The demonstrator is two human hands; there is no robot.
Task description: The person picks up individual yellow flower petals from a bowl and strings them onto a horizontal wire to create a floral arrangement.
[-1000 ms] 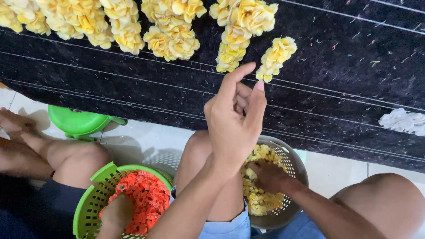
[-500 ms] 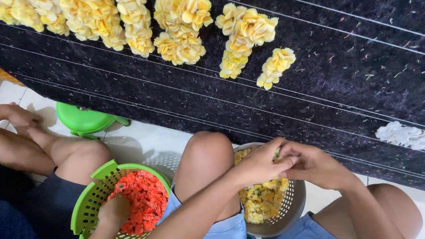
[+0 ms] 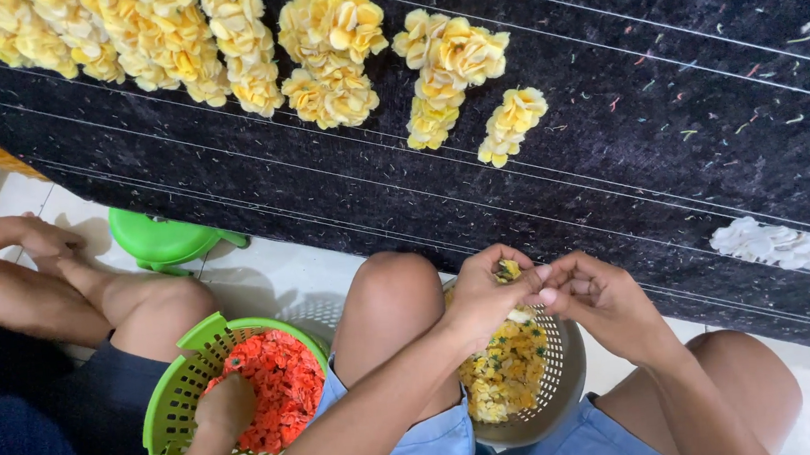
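Fingers of the left hand point(image 3: 486, 293) were pinched shut on a small yellow flower point(image 3: 509, 270), held just above the grey mesh basket point(image 3: 568, 378) that sat between the person's knees. The right hand point(image 3: 600, 301) met it fingertip to fingertip, its thumb and forefinger closed together; whether they gripped part of the same flower, a thread or nothing at all was too small to make out. The two hands touched, and most of the flower was covered by the left thumb and fingers.

The basket held loose yellow blossoms point(image 3: 505, 372), partly screened by the left forearm and wrist, and its near rim was hidden behind the blue shorts point(image 3: 439, 444). Both forearms ran out of the bottom edge of the view.

To the left, another person's hand point(image 3: 227, 406) rested in a green plastic basket point(image 3: 174, 391) filled with orange-red petals point(image 3: 278, 384); the fingers were buried in the petals, and the basket's lower part was cut off. That person's bent legs and a second hand point(image 3: 45, 238) showed at the left edge, beside a green stool point(image 3: 164, 242) half tucked under the dark board.

Above the hands, a black felt board point(image 3: 683, 122) crossed by thin white strings carried rows of strung yellow flower clusters point(image 3: 336, 61), the leftmost rows cut off at the top corner. A heap of white petals point(image 3: 787, 248) lay at the board's right, running past the edge.
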